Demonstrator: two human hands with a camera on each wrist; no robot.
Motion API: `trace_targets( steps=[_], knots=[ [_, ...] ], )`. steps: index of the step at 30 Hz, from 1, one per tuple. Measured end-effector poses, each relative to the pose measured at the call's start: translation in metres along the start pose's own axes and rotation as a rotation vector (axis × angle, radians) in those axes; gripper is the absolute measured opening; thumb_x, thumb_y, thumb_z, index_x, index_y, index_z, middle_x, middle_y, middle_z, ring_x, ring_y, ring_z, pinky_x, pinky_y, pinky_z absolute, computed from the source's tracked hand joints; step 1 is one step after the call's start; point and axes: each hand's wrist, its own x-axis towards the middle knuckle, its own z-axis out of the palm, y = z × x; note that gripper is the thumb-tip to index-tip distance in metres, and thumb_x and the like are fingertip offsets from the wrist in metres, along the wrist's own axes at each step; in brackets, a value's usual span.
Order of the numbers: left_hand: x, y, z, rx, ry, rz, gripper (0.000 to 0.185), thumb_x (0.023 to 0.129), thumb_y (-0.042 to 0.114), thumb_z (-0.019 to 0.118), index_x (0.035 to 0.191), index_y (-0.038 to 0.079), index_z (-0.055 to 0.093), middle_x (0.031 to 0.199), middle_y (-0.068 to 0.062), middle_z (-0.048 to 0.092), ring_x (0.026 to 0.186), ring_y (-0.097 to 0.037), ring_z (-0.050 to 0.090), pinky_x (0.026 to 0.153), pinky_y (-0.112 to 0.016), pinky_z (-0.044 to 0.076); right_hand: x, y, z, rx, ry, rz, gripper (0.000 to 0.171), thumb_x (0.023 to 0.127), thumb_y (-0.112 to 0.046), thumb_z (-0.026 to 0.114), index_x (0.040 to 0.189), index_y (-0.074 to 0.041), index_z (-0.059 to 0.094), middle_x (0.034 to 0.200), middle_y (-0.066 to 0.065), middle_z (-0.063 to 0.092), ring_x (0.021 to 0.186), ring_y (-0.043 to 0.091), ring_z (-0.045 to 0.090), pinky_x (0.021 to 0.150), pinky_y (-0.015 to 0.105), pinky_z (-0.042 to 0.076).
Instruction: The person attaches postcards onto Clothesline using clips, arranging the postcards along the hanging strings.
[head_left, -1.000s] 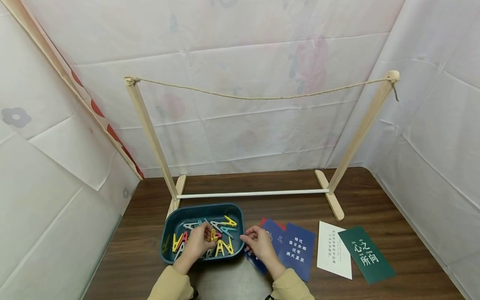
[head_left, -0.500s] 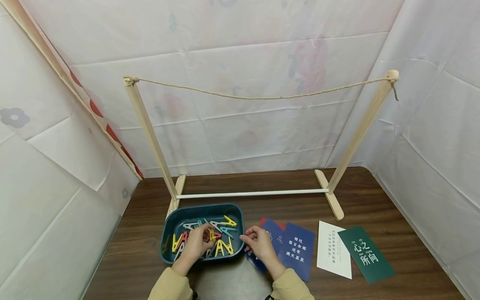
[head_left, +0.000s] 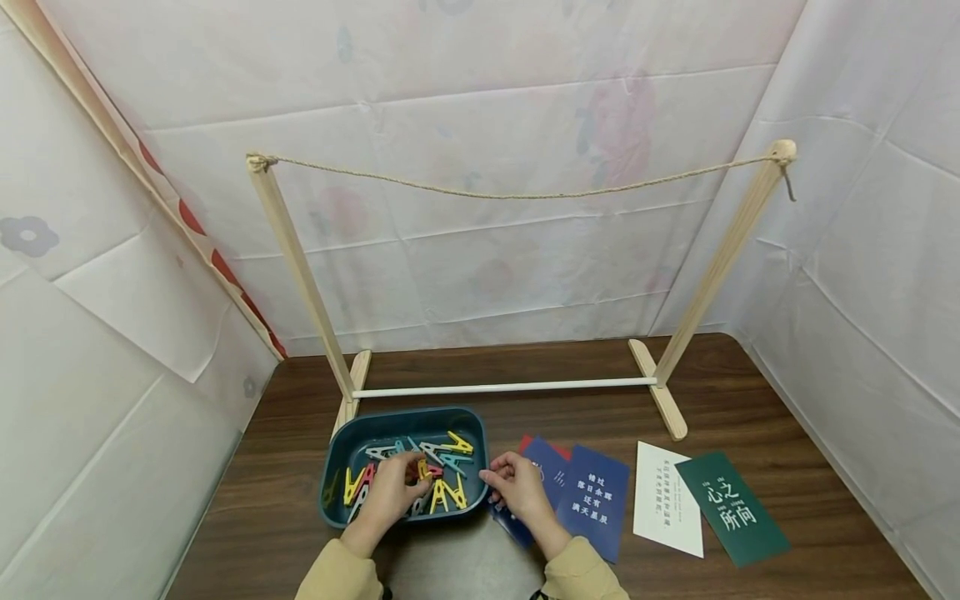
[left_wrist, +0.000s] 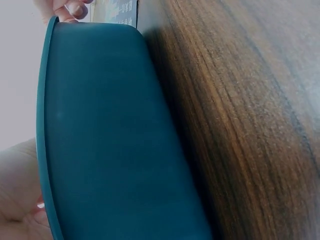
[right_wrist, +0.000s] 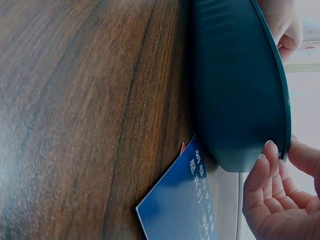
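Backdrop, head view: white sheeting behind a dark wooden table (head_left: 750,400); a wooden frame (head_left: 296,258) with a rope (head_left: 517,196) stands at 12 o'clock.
Tray, head view: teal tray (head_left: 337,450) of coloured clothespins (head_left: 446,492) at 7 o'clock.
Left hand, head view: left hand (head_left: 390,492) reaches into the tray, fingers curled among the pins; probably pinching one, but I cannot tell.
Right hand, head view: right hand (head_left: 517,487) pinches the tray's rim, over blue cards (head_left: 596,496).
Left wrist view: tray wall (left_wrist: 110,140) fills the frame.
Right wrist view: fingertips (right_wrist: 267,157) grip the rim.
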Motion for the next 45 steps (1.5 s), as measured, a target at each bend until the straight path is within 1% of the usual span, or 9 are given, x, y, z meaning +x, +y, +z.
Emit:
trace_targets(
  steps=[6, 13, 15, 19, 24, 29, 35, 39, 45],
  knots=[
    [0.000, 0.003, -0.004, 0.030, -0.014, 0.020, 0.034, 0.074, 0.010, 0.071, 0.103, -0.005, 0.061, 0.092, -0.010, 0.061, 0.079, -0.018, 0.056, 0.067, -0.035, 0.049, 0.001, 0.000, 0.000, -0.009, 0.004, 0.007, 0.021, 0.080, -0.014, 0.065, 0.083, 0.004, 0.055, 0.060, 0.013, 0.056, 0.047, 0.021, 0.056, 0.044, 0.038, 0.049],
    [-0.001, 0.006, -0.008, 0.072, -0.039, 0.033, 0.033, 0.072, 0.012, 0.072, 0.099, -0.005, 0.064, 0.090, -0.010, 0.061, 0.077, -0.019, 0.055, 0.065, -0.035, 0.049, 0.001, -0.002, 0.000, -0.002, 0.011, 0.001, 0.021, 0.080, -0.014, 0.066, 0.082, 0.004, 0.055, 0.061, 0.015, 0.057, 0.047, 0.023, 0.056, 0.044, 0.040, 0.048],
    [-0.002, 0.007, -0.009, 0.076, -0.046, 0.029, 0.034, 0.071, 0.011, 0.072, 0.100, -0.004, 0.064, 0.091, -0.010, 0.061, 0.077, -0.019, 0.055, 0.066, -0.035, 0.049, 0.000, -0.002, -0.001, 0.003, 0.011, -0.002, 0.021, 0.080, -0.014, 0.066, 0.082, 0.004, 0.054, 0.061, 0.015, 0.057, 0.047, 0.023, 0.056, 0.044, 0.041, 0.048],
    [-0.004, 0.007, -0.009, 0.051, -0.042, 0.021, 0.034, 0.070, 0.010, 0.073, 0.100, -0.004, 0.064, 0.087, -0.008, 0.060, 0.073, -0.018, 0.054, 0.061, -0.030, 0.048, 0.000, -0.002, -0.001, 0.013, 0.010, -0.010, 0.022, 0.080, -0.014, 0.066, 0.082, 0.005, 0.054, 0.061, 0.017, 0.056, 0.045, 0.021, 0.055, 0.043, 0.040, 0.048],
    [-0.008, 0.006, -0.007, 0.013, 0.000, 0.002, 0.033, 0.070, 0.008, 0.073, 0.100, -0.003, 0.064, 0.083, -0.005, 0.059, 0.070, -0.016, 0.055, 0.056, -0.025, 0.046, 0.000, -0.001, 0.000, 0.008, 0.019, -0.013, 0.021, 0.081, -0.014, 0.065, 0.082, 0.004, 0.054, 0.060, 0.012, 0.056, 0.046, 0.021, 0.055, 0.042, 0.033, 0.048],
    [-0.012, 0.003, -0.003, -0.009, 0.058, -0.015, 0.032, 0.069, 0.008, 0.074, 0.097, -0.003, 0.065, 0.081, -0.005, 0.059, 0.069, -0.016, 0.055, 0.057, -0.027, 0.048, -0.001, 0.001, 0.003, -0.011, 0.029, -0.027, 0.019, 0.082, -0.012, 0.063, 0.082, 0.004, 0.053, 0.060, 0.007, 0.054, 0.048, 0.029, 0.056, 0.041, 0.026, 0.046],
    [-0.016, -0.001, 0.002, -0.072, 0.116, -0.021, 0.029, 0.070, 0.008, 0.074, 0.095, -0.004, 0.065, 0.081, -0.006, 0.059, 0.069, -0.016, 0.056, 0.059, -0.029, 0.050, -0.004, 0.003, 0.006, -0.020, 0.022, -0.064, 0.017, 0.084, -0.010, 0.061, 0.084, 0.004, 0.052, 0.062, 0.010, 0.053, 0.050, 0.034, 0.055, 0.041, 0.024, 0.045],
    [-0.019, -0.003, 0.004, -0.085, 0.146, -0.020, 0.030, 0.070, 0.009, 0.074, 0.096, -0.003, 0.065, 0.081, -0.006, 0.058, 0.068, -0.016, 0.056, 0.059, -0.029, 0.050, -0.004, 0.005, 0.006, -0.046, 0.022, -0.086, 0.018, 0.084, -0.012, 0.060, 0.084, 0.004, 0.053, 0.062, 0.008, 0.054, 0.048, 0.029, 0.055, 0.041, 0.022, 0.045],
    [-0.021, -0.003, 0.006, -0.065, 0.205, -0.015, 0.030, 0.071, 0.010, 0.074, 0.097, -0.004, 0.065, 0.078, -0.004, 0.057, 0.069, -0.016, 0.057, 0.058, -0.028, 0.050, -0.006, 0.005, 0.000, -0.116, 0.046, -0.117, 0.018, 0.084, -0.016, 0.061, 0.084, 0.002, 0.057, 0.062, 0.002, 0.055, 0.048, 0.012, 0.053, 0.045, 0.021, 0.045]
  ],
)
